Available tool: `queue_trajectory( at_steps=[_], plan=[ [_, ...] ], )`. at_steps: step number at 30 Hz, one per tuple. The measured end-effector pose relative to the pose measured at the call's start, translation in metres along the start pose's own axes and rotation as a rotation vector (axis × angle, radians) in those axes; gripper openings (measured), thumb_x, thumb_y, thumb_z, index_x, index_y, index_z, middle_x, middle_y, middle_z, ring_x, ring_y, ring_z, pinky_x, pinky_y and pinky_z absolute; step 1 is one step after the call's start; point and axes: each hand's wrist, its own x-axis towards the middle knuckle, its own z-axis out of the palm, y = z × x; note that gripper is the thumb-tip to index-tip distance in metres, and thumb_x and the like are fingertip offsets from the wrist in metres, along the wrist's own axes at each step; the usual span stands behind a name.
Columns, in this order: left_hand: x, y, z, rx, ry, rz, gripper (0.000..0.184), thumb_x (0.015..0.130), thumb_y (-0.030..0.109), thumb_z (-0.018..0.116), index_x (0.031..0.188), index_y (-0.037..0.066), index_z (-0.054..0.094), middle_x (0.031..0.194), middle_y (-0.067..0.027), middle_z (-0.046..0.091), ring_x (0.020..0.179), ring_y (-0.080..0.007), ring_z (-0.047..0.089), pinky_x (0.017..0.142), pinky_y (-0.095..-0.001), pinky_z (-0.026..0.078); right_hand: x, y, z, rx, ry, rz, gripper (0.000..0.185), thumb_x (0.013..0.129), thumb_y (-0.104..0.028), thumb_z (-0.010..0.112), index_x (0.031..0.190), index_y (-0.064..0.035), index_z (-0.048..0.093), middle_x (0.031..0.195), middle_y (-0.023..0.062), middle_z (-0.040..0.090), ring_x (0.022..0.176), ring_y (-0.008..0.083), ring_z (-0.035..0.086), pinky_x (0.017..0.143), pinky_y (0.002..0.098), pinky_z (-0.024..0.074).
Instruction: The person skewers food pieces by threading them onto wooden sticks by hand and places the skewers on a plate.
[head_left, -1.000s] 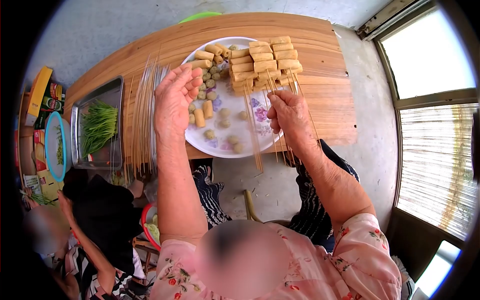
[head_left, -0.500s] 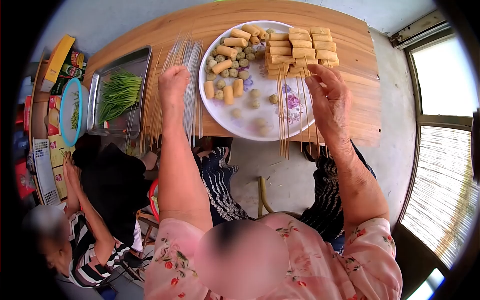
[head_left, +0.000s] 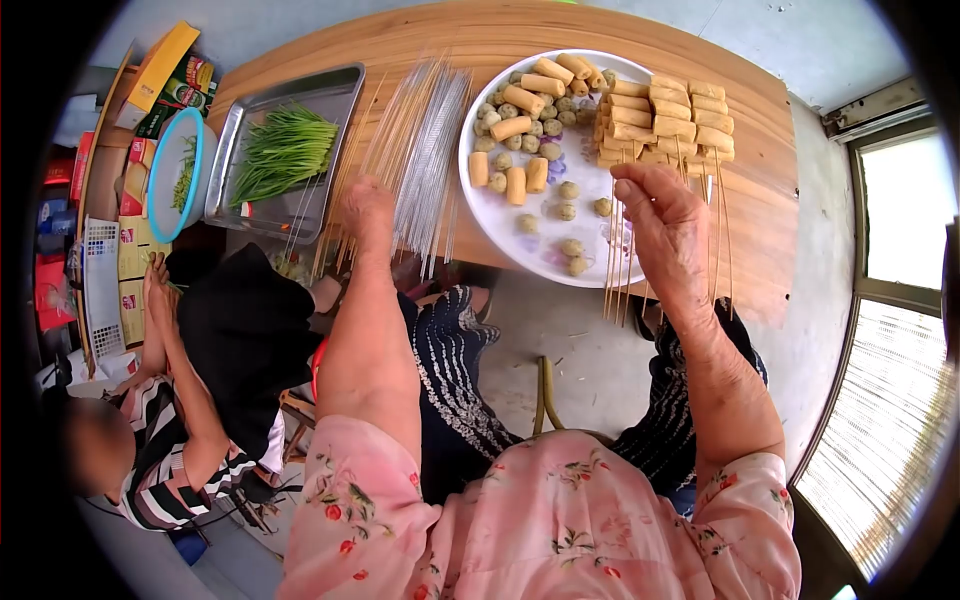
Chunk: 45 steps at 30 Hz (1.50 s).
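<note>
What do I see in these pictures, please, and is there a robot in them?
There is no robot here. A person works with bare hands, and one camera worn on the head takes every picture, looking forward and down.

On the wooden table stands a round plate with small balls, loose tan rolls and a stack of rolls on sticks. To its left lie thin sticks, then a metal tray with green stalks.

The right hand is at the sticks of the stack; the left hand is at the loose sticks. I cannot tell whether either grips one. Another person sits at the left.
</note>
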Motion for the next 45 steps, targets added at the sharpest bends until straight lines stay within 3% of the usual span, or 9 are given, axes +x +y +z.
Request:
queue_trajectory(
  at_steps=[19,25,28,29,33,35,41,44,45],
  plan=[
    [-0.005,0.014,-0.009,0.238,-0.143,-0.003,0.022,0.082,0.018,0.051,0.086,0.004,0.068,0.094,-0.0196,0.066,0.089,-0.0383,0.063,0.073,-0.0445,0.050,0.002,0.000,0.014,0.042,-0.079,0.003,0.010,0.084,-0.004,0.061,0.092,0.0011,0.065,0.079,0.0131,0.063,0.069,0.0225,0.059,0.064,0.0299,0.0464],
    [-0.001,0.026,-0.020,0.081,-0.033,-0.027,0.016,0.081,0.012,0.053,0.085,0.001,0.064,0.088,-0.0215,0.065,0.085,-0.0389,0.063,0.069,-0.0450,0.049,0.002,0.002,0.013,0.054,-0.089,0.005,0.011,0.084,-0.005,0.061,0.092,0.0018,0.065,0.079,0.0133,0.063,0.070,0.0224,0.060,0.064,0.0300,0.0466],
    [0.008,0.034,-0.028,-0.176,-0.113,0.216,0.016,0.081,0.013,0.051,0.082,0.000,0.060,0.082,-0.0206,0.064,0.076,-0.0381,0.062,0.067,-0.0447,0.047,0.004,0.004,0.013,0.117,-0.096,0.070,0.013,0.085,-0.006,0.059,0.093,0.0022,0.065,0.079,0.0126,0.063,0.069,0.0192,0.060,0.062,0.0295,0.0471],
    [0.001,0.042,-0.040,-0.383,-0.255,0.322,0.014,0.080,0.012,0.052,0.076,0.000,0.055,0.070,-0.0128,0.061,0.064,-0.0260,0.057,0.061,-0.0372,0.045,0.005,0.003,0.013,0.167,-0.102,0.143,0.013,0.085,-0.007,0.059,0.093,0.0020,0.065,0.079,0.0118,0.063,0.069,0.0175,0.060,0.061,0.0289,0.0473],
    [-0.038,0.091,-0.069,-0.807,-0.694,0.375,0.009,0.080,0.008,0.054,0.074,0.002,0.052,0.065,-0.0012,0.054,0.060,-0.0084,0.048,0.056,-0.0243,0.040,0.014,0.003,0.006,0.425,-0.120,0.391,0.030,0.089,-0.015,0.058,0.112,0.0038,0.058,0.093,0.0104,0.064,0.073,0.0140,0.062,0.060,0.0256,0.0503],
    [-0.049,0.102,-0.068,-0.723,-0.818,0.539,0.007,0.083,0.007,0.053,0.077,0.003,0.052,0.069,-0.0008,0.055,0.064,-0.0082,0.048,0.059,-0.0241,0.041,0.019,0.004,0.003,0.486,-0.096,0.410,0.042,0.090,-0.020,0.060,0.121,0.0062,0.050,0.101,0.0128,0.063,0.077,0.0162,0.063,0.060,0.0257,0.0517],
    [-0.075,0.132,-0.067,-0.595,-0.995,0.718,0.011,0.084,0.012,0.056,0.081,0.002,0.054,0.071,-0.0008,0.056,0.067,-0.0082,0.050,0.062,-0.0239,0.042,0.027,0.014,-0.004,0.774,-0.006,0.410,0.025,0.092,-0.015,0.055,0.107,0.0041,0.057,0.084,0.0068,0.062,0.072,0.0138,0.061,0.057,0.0246,0.0497],
    [-0.078,0.141,-0.062,-0.892,-0.967,0.439,0.012,0.083,0.012,0.058,0.085,0.001,0.059,0.073,-0.0018,0.059,0.068,-0.0075,0.050,0.063,-0.0240,0.043,0.030,0.016,-0.010,0.773,0.155,0.381,0.020,0.092,-0.015,0.053,0.100,0.0026,0.059,0.077,0.0048,0.061,0.068,0.0121,0.059,0.058,0.0251,0.0501],
    [-0.071,0.138,-0.048,-0.761,-0.754,0.541,0.017,0.082,0.016,0.060,0.087,0.000,0.062,0.078,-0.0071,0.064,0.067,-0.0138,0.056,0.065,-0.0266,0.045,0.031,0.017,-0.014,0.706,0.199,0.325,0.020,0.092,-0.014,0.053,0.100,0.0029,0.059,0.076,0.0045,0.060,0.066,0.0119,0.058,0.058,0.0256,0.0504]
  ],
)
